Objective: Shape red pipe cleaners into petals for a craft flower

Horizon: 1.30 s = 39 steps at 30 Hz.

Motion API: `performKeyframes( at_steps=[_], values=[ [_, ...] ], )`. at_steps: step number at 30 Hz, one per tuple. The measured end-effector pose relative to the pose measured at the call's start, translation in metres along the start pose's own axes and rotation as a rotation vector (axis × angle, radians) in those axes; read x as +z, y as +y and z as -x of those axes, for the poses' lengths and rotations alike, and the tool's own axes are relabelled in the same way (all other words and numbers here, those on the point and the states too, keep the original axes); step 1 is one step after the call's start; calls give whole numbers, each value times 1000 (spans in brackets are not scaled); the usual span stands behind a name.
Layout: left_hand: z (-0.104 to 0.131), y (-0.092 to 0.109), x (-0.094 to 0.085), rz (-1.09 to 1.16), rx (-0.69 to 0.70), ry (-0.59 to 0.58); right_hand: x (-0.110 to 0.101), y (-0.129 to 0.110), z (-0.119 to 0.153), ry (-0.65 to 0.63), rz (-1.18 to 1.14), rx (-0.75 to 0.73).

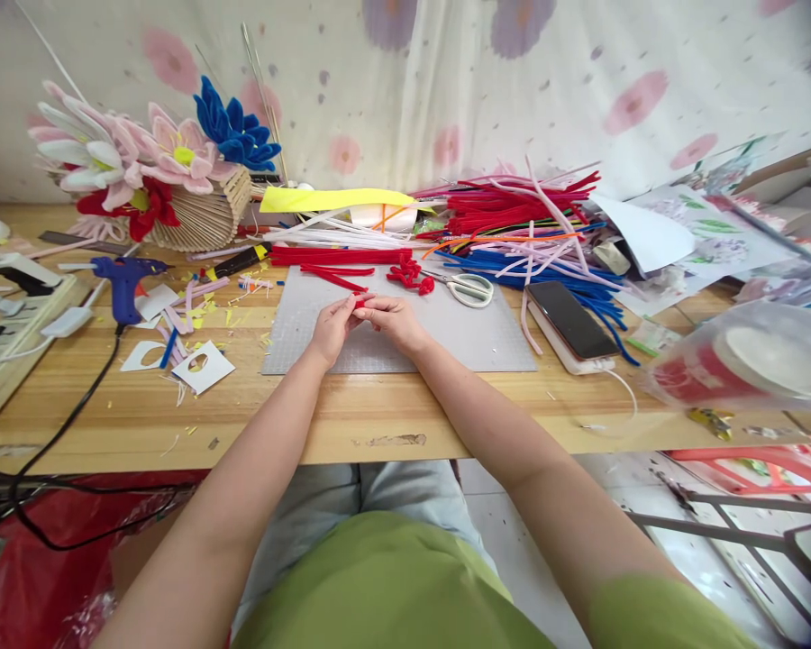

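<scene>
My left hand (332, 330) and my right hand (397, 323) meet over the grey cutting mat (473, 347), fingers closed together. Between their fingertips shows a small bit of red pipe cleaner (360, 303), mostly hidden by the fingers. Just beyond lie straight red pipe cleaners (338, 257) and a little heap of curled red pieces (412, 274). Scissors (469, 288) with pale handles rest on the mat to the right of that heap.
At left are a blue glue gun (125, 284), a utility knife (240, 261), card scraps (204, 368) and a stick basket (206, 216) of fuzzy flowers. Bundled pipe cleaners (520, 205) lie behind. A phone (571, 320) and a bagged cup (736, 361) stand at right.
</scene>
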<state>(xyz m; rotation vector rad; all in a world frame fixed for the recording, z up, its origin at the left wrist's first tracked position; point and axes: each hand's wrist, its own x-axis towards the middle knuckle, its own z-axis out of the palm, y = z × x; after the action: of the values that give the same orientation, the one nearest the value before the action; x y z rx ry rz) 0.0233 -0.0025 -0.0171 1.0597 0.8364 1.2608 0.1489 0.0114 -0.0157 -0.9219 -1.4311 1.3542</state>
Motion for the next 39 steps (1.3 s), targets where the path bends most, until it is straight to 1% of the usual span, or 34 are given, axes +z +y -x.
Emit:
performKeyframes(
  at_steps=[3,6,9,11,12,13,14,16,18,21,23,25,26,28,31,33,37,39],
  values=[
    [1,1,2,-20,35,41,-4,-1,-2,-31,25,10],
    [0,4,1,-42,50,110,-13,-3,-2,-116,76,37],
    [-3,9,-4,-30,-1,217,-24,-6,0,-242,133,101],
    [-6,14,-9,-26,-61,299,-30,-9,1,-287,163,147],
    [-6,16,-11,-30,-100,314,-33,-10,2,-291,167,157],
    [-6,18,-12,-39,-145,299,-34,-12,3,-283,157,157],
    [-5,20,-13,-51,-189,257,-35,-13,3,-272,136,152],
    [-2,23,-12,-83,-248,137,-35,-14,3,-238,72,133],
    [2,24,-8,-109,-265,50,-33,-14,2,-182,12,117],
    [7,23,-3,-119,-272,-7,-30,-11,1,-118,-16,96],
    [8,22,-1,-115,-290,-55,-27,-9,1,-131,8,87],
    [8,20,-1,-122,-286,-92,-25,-7,0,-175,41,73],
    [8,19,-1,-129,-275,-96,-25,-6,-1,-197,54,67],
    [6,17,-2,-142,-227,-58,-24,-3,-2,-209,63,53],
    [2,15,-4,-134,-147,25,-24,1,-5,-157,73,39],
    [1,13,-4,-152,-144,48,-23,3,-7,-115,114,29],
    [-1,11,-1,-226,-198,32,-18,6,-10,-16,315,40],
    [-3,10,-4,-255,-160,46,-14,7,-9,-18,455,52]
  ],
)
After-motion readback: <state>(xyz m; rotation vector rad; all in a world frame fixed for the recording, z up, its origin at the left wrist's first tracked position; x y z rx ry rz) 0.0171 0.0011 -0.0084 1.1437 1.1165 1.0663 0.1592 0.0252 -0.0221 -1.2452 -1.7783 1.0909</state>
